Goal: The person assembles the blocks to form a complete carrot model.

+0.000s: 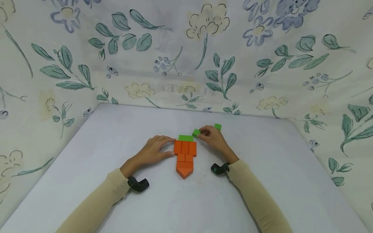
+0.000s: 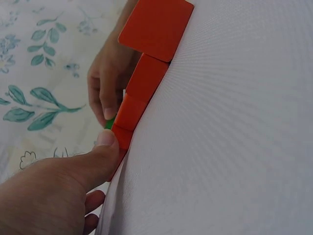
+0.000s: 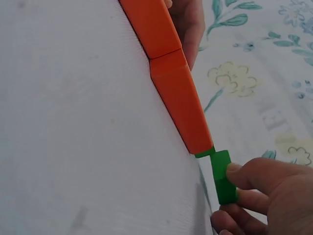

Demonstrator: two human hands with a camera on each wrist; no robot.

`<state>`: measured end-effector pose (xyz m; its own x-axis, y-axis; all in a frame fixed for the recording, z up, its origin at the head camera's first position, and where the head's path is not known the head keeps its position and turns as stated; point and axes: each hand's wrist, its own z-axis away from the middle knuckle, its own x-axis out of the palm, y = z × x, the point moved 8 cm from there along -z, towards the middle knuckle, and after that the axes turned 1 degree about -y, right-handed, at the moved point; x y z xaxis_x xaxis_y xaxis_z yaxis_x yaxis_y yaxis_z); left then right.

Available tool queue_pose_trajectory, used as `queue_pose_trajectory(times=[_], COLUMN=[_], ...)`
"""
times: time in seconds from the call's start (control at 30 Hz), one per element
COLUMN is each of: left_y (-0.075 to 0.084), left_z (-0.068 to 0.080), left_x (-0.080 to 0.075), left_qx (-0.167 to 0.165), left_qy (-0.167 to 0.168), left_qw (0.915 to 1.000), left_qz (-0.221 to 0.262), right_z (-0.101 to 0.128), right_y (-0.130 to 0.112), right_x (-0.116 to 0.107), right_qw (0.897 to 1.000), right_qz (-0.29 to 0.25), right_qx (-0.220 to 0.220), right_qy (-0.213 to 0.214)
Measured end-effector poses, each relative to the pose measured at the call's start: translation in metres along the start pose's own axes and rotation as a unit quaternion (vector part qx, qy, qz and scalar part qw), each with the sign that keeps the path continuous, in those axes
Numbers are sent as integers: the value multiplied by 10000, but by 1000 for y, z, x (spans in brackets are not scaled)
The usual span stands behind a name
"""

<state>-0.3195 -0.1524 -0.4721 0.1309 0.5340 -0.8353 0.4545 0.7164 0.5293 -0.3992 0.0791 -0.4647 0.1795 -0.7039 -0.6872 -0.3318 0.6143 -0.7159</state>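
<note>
Lying flat on the pale counter (image 1: 87,181), nearest the person, is the pointed orange block (image 1: 184,171) that forms the tip of a carrot-shaped figure. Above it sit two small orange blocks (image 1: 185,157), then a row of three taller orange blocks (image 1: 185,147), all touching edge to edge. The left hand (image 1: 155,149) rests against the left side of that row, its fingers fairly straight; the left wrist view shows its thumb (image 2: 105,142) pressing the orange edge. A flat green block (image 1: 186,138) caps the far end of the orange row. Just beyond and to the right, the right hand (image 1: 212,137) pinches a small green cube (image 1: 196,132) between thumb and fingertips, holding it beside the green cap's right corner; the right wrist view shows the cube close to the cap, though whether they touch I cannot tell. Another green cube (image 1: 218,126) lies farther back, behind the right hand. A flowered cloth (image 1: 186,55) rises behind the counter.
</note>
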Motion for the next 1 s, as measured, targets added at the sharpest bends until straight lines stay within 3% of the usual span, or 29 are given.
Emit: queue_pose_trajectory(times=[0.33, 1.0], left_y=[-2, -2], left_z=[-3, -2], left_x=[3, 3], left_qx=[-55, -6], left_qy=[-131, -50], left_qw=[9998, 10000], left_qz=[-100, -67], right_z=[6, 4], right_y=[1, 3], right_x=[3, 7], right_qw=[10000, 9998], right_qz=[30, 103], right_qx=[-63, -25], right_qy=[-33, -159])
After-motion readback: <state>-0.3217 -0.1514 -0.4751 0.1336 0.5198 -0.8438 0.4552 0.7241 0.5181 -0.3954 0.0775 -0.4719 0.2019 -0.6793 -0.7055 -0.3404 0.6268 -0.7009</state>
